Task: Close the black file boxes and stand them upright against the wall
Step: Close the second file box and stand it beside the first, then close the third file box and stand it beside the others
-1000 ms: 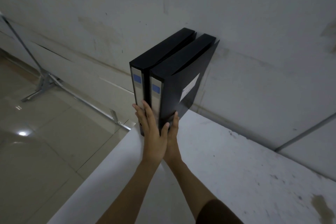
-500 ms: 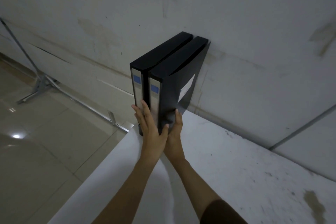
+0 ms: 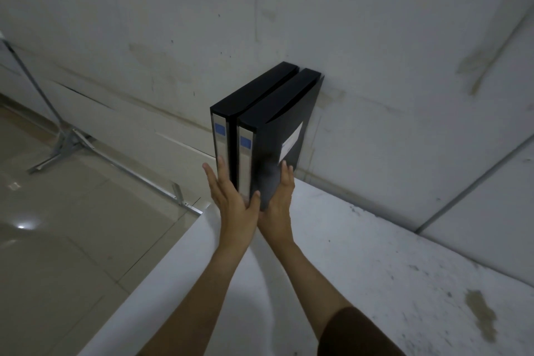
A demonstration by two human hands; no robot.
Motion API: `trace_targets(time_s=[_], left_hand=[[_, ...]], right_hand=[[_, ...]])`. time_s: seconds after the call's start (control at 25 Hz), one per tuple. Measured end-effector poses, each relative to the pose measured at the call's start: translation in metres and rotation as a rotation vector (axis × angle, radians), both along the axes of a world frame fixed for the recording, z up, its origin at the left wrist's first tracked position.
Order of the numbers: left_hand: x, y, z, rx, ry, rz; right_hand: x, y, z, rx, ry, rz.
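Note:
Two black file boxes stand upright side by side on the white table (image 3: 361,254), their far ends against the wall (image 3: 375,37). The left box (image 3: 254,92) and the right box (image 3: 280,104) each carry a grey spine label with a blue square. A white sticker is on the right box's side. My left hand (image 3: 231,199) lies flat, fingers spread, against the spines near their lower ends. My right hand (image 3: 278,196) presses flat on the right box's side cover. The right box's cover gapes slightly at the top.
The table's left edge (image 3: 173,257) drops to a tiled floor (image 3: 57,240). A metal stand with a slanted pole (image 3: 62,141) is on the floor at the left. Stains mark the table at the right (image 3: 479,312).
The right box's gaping cover has been pressed in closer to the box. Both hands stay on the boxes; the left hand's fingers have spread a little.

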State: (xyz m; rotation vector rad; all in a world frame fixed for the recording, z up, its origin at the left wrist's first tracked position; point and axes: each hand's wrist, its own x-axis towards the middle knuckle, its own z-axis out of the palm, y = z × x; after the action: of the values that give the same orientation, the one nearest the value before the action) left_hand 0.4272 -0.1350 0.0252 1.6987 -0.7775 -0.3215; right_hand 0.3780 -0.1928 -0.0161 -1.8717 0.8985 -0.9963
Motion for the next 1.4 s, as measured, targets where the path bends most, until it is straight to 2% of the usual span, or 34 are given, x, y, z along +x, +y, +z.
trace_targets(time_s=[0.12, 0.24, 0.56, 0.92, 1.2, 1.4], left_hand=[[-0.009, 0.014, 0.010, -0.012, -0.082, 0.084], [-0.021, 0.034, 0.026, -0.032, -0.122, 0.072], [-0.083, 0.092, 0.045, 0.060, -0.110, -0.247], [-0.230, 0.113, 0.055, 0.158, -0.241, -0.463], [-0.417, 0.108, 0.031, 0.271, -0.332, -0.600], [-0.533, 0.103, 0.023, 0.280, -0.369, -0.722]], right_hand=[[-0.011, 0.011, 0.010, -0.118, 0.047, -0.074], [-0.032, 0.027, 0.024, -0.086, 0.038, -0.119], [-0.139, 0.090, 0.055, -0.090, 0.121, -0.032], [-0.362, 0.131, 0.076, -0.060, 0.168, -0.139], [-0.584, 0.156, 0.073, 0.010, 0.207, -0.261], [-0.708, 0.183, 0.065, 0.057, 0.239, -0.389]])
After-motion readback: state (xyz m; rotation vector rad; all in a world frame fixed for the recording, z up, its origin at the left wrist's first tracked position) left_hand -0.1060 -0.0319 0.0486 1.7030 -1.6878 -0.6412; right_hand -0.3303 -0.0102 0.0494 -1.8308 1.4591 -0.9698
